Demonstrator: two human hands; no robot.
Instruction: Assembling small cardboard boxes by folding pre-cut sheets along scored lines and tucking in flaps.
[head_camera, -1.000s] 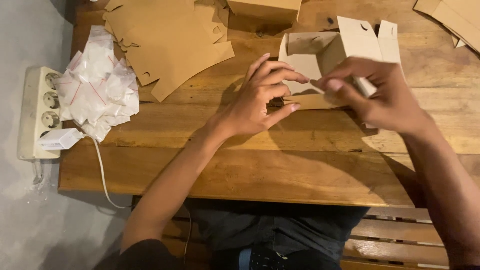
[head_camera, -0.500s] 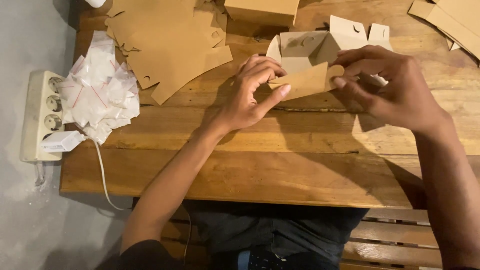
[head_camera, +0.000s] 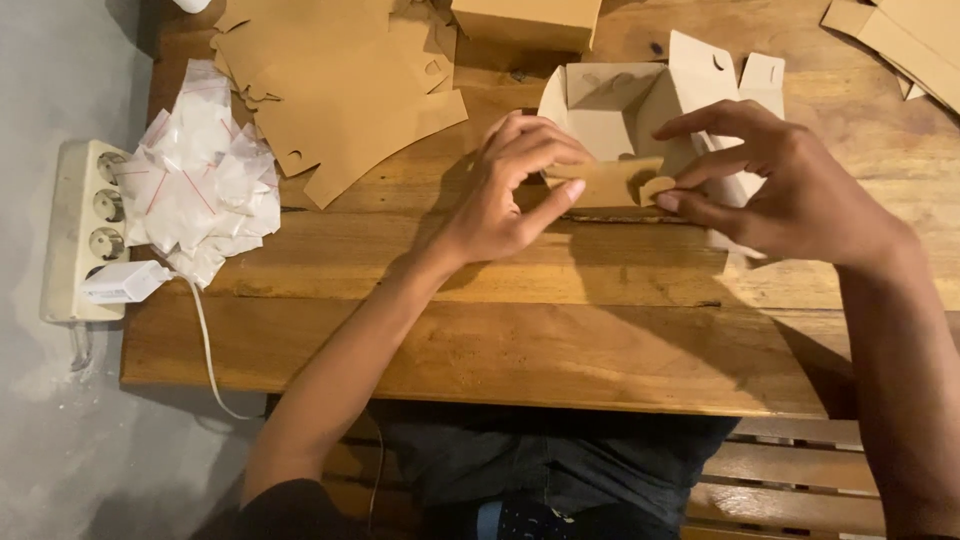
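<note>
Plastic bags (head_camera: 200, 175) left of flat cardboard sheets (head_camera: 340, 90), open box (head_camera: 640, 130) right.

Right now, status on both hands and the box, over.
Left hand and right hand both gripping the half-folded cardboard box. Box open-topped on the wooden table. Nothing obstructing.

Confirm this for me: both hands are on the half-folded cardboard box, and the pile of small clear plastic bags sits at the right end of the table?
Not quite. The head view shows the plastic bags at the left end of the table, beside the power strip. The left hand and right hand are indeed both on the cardboard box.
</note>
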